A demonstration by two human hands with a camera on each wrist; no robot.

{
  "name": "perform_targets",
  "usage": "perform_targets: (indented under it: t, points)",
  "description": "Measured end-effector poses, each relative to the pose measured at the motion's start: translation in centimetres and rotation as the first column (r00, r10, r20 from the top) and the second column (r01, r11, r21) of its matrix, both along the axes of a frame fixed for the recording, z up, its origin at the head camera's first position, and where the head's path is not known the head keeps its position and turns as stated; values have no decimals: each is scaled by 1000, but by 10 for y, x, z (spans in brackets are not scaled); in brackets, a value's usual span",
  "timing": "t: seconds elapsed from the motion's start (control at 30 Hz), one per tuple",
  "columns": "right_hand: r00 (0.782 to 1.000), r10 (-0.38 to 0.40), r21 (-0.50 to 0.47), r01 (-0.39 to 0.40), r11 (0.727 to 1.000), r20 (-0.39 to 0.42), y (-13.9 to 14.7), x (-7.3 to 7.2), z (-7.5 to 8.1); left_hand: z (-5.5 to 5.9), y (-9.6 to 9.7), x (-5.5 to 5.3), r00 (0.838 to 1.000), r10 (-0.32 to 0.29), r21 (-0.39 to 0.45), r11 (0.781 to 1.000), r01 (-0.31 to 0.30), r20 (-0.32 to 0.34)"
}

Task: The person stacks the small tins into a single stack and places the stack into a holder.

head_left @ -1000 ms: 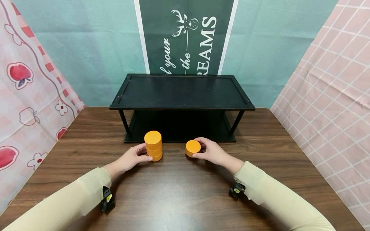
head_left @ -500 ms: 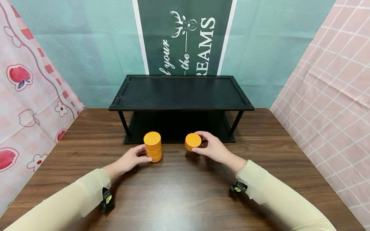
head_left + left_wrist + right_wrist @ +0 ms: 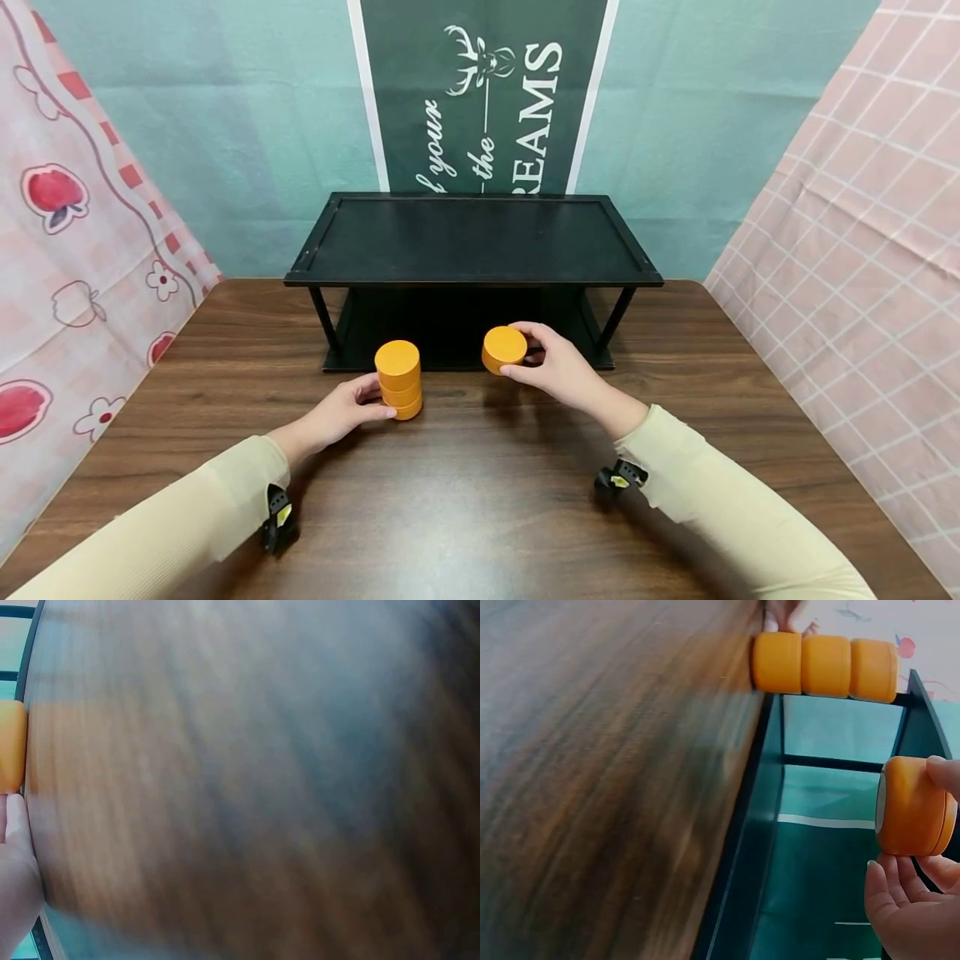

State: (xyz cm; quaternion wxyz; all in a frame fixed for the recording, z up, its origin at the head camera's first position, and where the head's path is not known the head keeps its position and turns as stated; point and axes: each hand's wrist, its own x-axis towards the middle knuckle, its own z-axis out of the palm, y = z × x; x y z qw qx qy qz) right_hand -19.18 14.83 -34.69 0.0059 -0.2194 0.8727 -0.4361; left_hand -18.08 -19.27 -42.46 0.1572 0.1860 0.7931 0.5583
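Three round orange tins stand upright in a stack [image 3: 399,379] on the table, left of the middle. My left hand [image 3: 341,417] holds the lower part of that stack from the left, thumb in front; the fingers behind are partly hidden. In the left wrist view, only a slice of an orange tin [image 3: 10,746] shows at the edge. My right hand [image 3: 558,367] grips a single, similar orange tin [image 3: 504,348] by its right side, raised off the table. The right wrist view shows this tin's pale underside and side seam, with fingers and thumb around it.
A black two-level rack [image 3: 472,242] stands across the back of the wooden table [image 3: 450,517], directly behind the tins. Its lower shelf [image 3: 457,321] lies under the top board. Hanging cloths surround the table: green-blue behind [image 3: 247,150], pink at both sides.
My right hand has lifted its tin off the table and moved it up toward the front of the rack. The left hand and the stack have stayed in place.
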Motion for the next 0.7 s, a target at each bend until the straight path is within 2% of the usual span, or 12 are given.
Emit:
perform_targets:
  t: [0.3,0.7]
  points:
    - [1000,0,-9,0,1000,-4,-1,-1,18,-2,0,-2,1000,3,5,1000,-3,4]
    - [1000,3,4,-3,1000,-17,-3,-4,30,-2,0,-2,1000,0,-9,1000,0,-8]
